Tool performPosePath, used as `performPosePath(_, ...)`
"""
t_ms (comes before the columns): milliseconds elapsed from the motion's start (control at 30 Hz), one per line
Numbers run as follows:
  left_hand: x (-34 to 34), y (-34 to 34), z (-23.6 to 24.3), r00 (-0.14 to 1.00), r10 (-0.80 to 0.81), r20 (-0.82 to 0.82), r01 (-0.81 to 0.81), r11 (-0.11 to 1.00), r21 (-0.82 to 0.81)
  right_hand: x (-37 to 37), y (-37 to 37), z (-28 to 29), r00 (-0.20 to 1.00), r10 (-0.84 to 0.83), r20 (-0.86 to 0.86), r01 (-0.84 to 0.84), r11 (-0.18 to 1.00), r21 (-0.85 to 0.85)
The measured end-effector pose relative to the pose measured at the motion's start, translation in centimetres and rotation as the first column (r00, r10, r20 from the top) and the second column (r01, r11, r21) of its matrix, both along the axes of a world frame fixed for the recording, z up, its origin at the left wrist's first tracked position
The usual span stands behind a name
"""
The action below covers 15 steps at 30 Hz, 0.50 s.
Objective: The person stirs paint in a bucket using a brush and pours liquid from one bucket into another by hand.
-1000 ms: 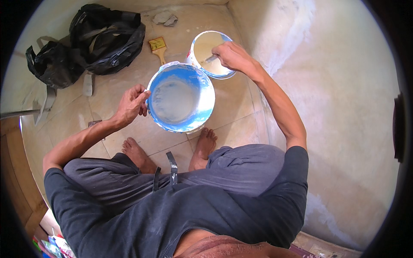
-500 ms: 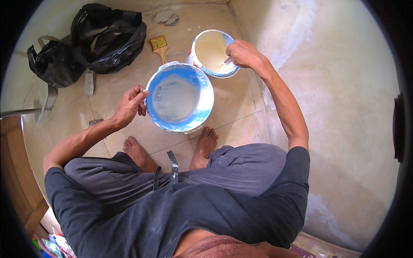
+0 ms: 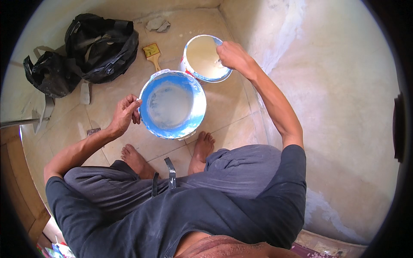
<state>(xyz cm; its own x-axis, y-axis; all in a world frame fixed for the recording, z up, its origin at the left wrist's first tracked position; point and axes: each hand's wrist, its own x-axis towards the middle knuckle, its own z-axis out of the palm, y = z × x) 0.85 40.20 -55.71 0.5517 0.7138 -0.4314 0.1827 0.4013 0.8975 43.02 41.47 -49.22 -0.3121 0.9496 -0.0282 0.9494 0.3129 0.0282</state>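
My left hand (image 3: 124, 115) pinches the left rim of a blue-lined bucket (image 3: 198, 96), thumb over the edge. White residue coats the inside of this bucket, which is tilted so its mouth faces up toward me. Just beyond it, to the right, a white bucket (image 3: 185, 66) contains a cream-coloured liquid (image 3: 202, 53). Over this bucket's right rim my right hand (image 3: 232, 56) is closed, fingers reaching inside. What it grips is mostly hidden; a small greyish bit shows below the fingers. The two buckets stand close together.
A flat paintbrush (image 3: 152, 55) lies on the tiled floor behind the blue bucket. Crumpled black plastic bags (image 3: 101, 49) are at the far left, and a grey rag (image 3: 158, 24) is at the back. A plastered wall (image 3: 335, 107) rises on the right. My bare feet (image 3: 202, 150) are near the blue bucket.
The whole view has shifted slightly, so floor, buckets and bags sit a little lower and further left. Both hands stay at their buckets; the right hand has moved slightly at the rim.
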Motion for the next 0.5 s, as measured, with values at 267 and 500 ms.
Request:
performPosePath(267,0.0,0.1,-0.4,1.000,-0.001,0.014,0.001,1.000,-0.003,-1.9,1.1,-0.3,0.962,0.021,-0.274,-0.025,1.000,-0.010)
performPosePath(500,0.0,0.0,-0.6,1.000,0.012,0.026,-0.011,1.000,-0.012,-0.7,0.7,0.0,1.000,0.015,-0.016,-0.014,0.997,0.081)
